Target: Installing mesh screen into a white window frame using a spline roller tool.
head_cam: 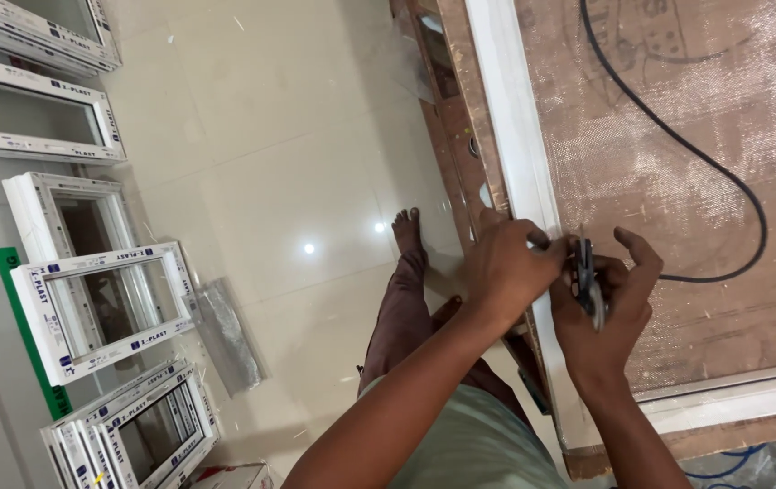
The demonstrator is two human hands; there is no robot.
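Head view, looking down over the edge of the worktop (768,299). A white frame (519,136) with fine mesh (641,172) stretched across it is lying flat on the brown board. A black cable (678,136) is looping over the mesh.

Left hand (506,267): fingers curled, pressing down on the frame's long white rail near the worktop edge.

Right hand (610,303): closed around a small dark hand tool (587,276), thumb lifted, the tool's tip meeting the rail just beside the left hand. Tool type not clear; partly hidden by the fingers.

Handling judgement: the frame is looking light, hollow and stiff along its rails, but smooth and likely to slide on the board, so pinning it from above at the rail is suiting it. The mesh is looking thin, soft and easy to tear or stretch; best left untouched, gripping at the rails or corners only.

Floor (270,163): glossy tile, with several small white window frames (102,303) leaning well apart from the worktop.
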